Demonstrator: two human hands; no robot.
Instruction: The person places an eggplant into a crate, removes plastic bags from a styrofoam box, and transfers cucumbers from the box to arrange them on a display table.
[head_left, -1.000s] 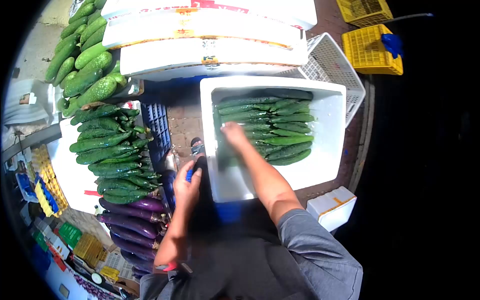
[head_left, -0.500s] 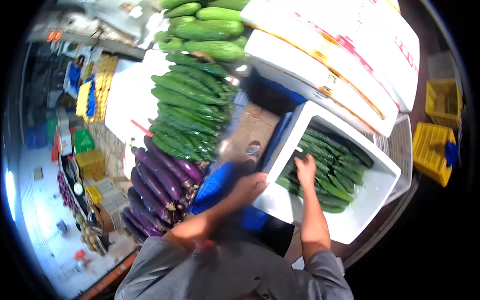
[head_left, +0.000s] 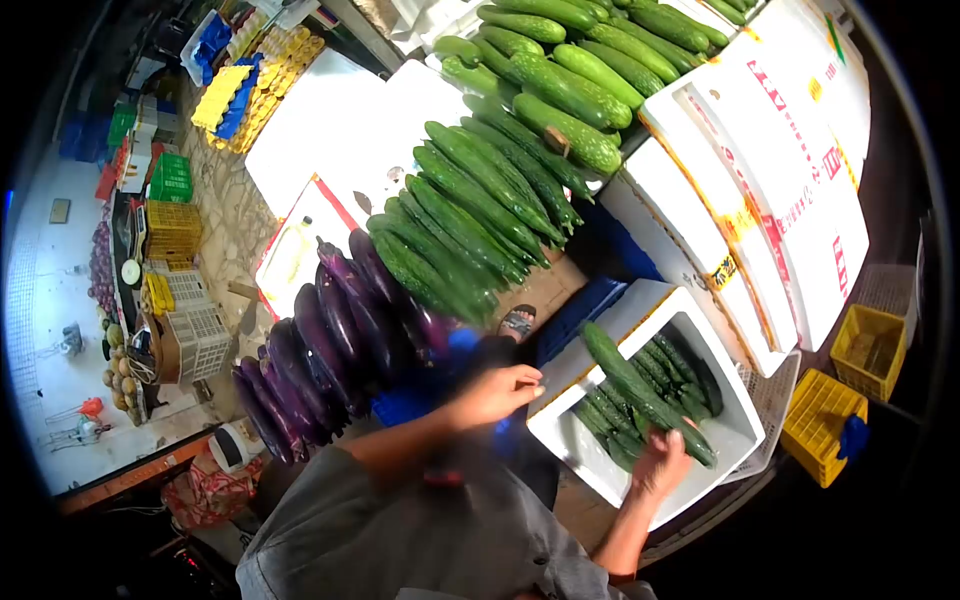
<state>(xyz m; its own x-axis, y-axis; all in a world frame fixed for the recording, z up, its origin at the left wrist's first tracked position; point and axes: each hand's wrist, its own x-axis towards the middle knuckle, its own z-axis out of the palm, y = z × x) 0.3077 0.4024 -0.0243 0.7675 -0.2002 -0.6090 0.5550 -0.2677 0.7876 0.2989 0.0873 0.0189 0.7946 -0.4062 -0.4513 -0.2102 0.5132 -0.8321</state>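
Observation:
A long dark green cucumber (head_left: pixel 632 385) is raised at a slant over the white foam box (head_left: pixel 738 460), and my right hand (head_left: pixel 660 465) is closed around its lower part. Under it, more cucumbers (head_left: pixel 655 370) lie in the box. My left hand (head_left: pixel 497 394) is beside the box's left rim, fingers stretched out with nothing visible in them; whether the fingertips touch the rim I cannot tell. To the left, a row of cucumbers (head_left: pixel 480 190) lies on display, with purple eggplants (head_left: pixel 330 320) in front of it.
Paler green gourds (head_left: pixel 590 75) are piled at the far end. White foam boxes with red print (head_left: pixel 770 190) are stacked behind the open box. Yellow crates (head_left: pixel 822 425) stand at the right. Egg trays (head_left: pixel 275 80) sit at the upper left. A foot (head_left: pixel 517 320) shows on the floor between the stands.
My right hand has lifted a cucumber out of the pile and drawn back toward me. My left hand has shifted from its grip at the rim. The view has turned.

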